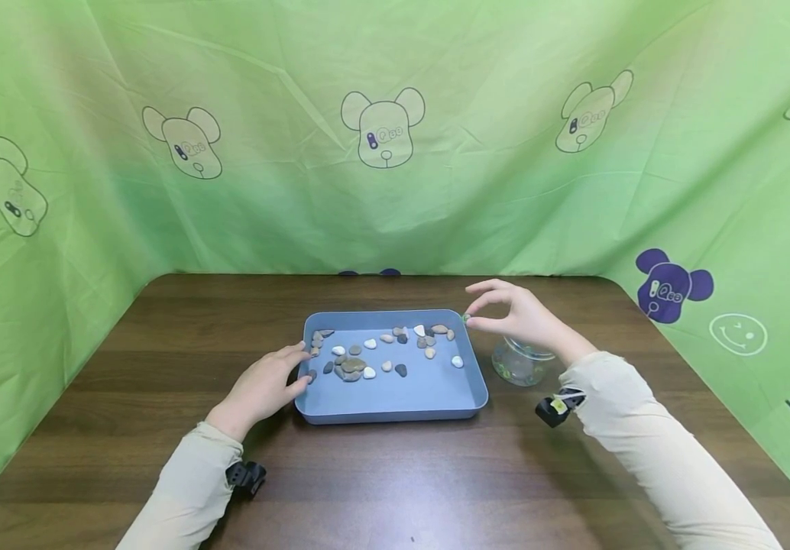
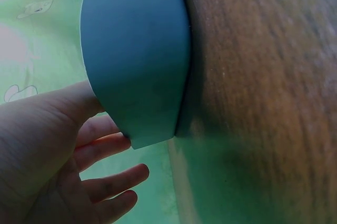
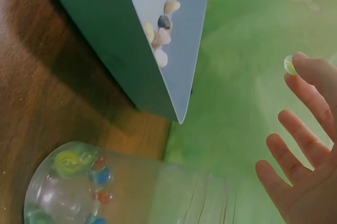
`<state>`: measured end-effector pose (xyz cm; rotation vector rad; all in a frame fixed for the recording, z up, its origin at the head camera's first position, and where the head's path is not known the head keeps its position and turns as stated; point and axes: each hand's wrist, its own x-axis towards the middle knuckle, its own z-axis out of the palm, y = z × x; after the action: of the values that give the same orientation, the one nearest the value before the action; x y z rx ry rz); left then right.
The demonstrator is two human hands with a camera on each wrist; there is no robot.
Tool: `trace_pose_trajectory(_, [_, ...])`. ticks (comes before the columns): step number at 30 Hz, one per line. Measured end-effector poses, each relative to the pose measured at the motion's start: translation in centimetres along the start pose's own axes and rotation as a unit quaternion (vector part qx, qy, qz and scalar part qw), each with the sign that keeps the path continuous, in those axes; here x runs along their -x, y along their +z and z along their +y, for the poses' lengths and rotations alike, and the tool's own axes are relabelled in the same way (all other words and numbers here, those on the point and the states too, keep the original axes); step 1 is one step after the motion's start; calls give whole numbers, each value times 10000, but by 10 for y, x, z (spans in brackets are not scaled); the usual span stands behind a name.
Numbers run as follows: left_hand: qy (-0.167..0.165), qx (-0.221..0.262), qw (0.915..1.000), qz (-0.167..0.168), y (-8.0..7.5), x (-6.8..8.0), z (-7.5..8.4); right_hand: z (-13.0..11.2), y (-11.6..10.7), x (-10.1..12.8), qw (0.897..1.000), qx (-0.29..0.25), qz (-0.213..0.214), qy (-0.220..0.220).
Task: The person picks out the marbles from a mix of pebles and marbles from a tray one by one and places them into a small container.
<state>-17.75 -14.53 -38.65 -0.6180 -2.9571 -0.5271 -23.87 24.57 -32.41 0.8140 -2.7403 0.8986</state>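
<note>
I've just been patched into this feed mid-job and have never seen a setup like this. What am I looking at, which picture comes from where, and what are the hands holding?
There is no machine here: a person works with two bare hands and wears three cameras. The wide picture comes from the head camera, looking down at a brown wooden table in front of a green cloth backdrop. The other two come from cameras on the wrists, so they look tilted and very close.

On the table stands a blue tray with small pebbles scattered in it. To its right stands a clear glass jar with coloured marbles in its bottom.

The left hand rests against the tray's left edge, fingers relaxed. The right hand is raised by the tray's far right corner, above the jar, and pinches a small marble at its fingertips.
</note>
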Motion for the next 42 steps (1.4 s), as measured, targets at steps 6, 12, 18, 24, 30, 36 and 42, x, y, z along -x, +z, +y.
trace_pose_trajectory(6, [-4,57,10000,-30,0,0,0,7,-6,9,9999,3,136,87])
trace_pose_trajectory(12, [-33,61,10000,-47,0,0,0,15,-9,18,9994,-63,193,275])
trace_pose_trajectory(18, [-13,58,10000,-6,-1,0,0,22,-13,26,9981,-101,391,464])
trace_pose_trajectory(24, [-21,57,10000,1,0,0,-1,28,-17,35,9970,-70,651,424])
trace_pose_trajectory(30, [-44,63,10000,-50,1,0,-2,37,-17,43,9961,-85,834,287])
trace_pose_trajectory(36, [-22,58,10000,-21,0,0,-1,47,-16,49,9942,-17,1031,314])
trace_pose_trajectory(42, [-26,53,10000,-23,1,0,-1,55,-14,52,9917,-51,1216,425])
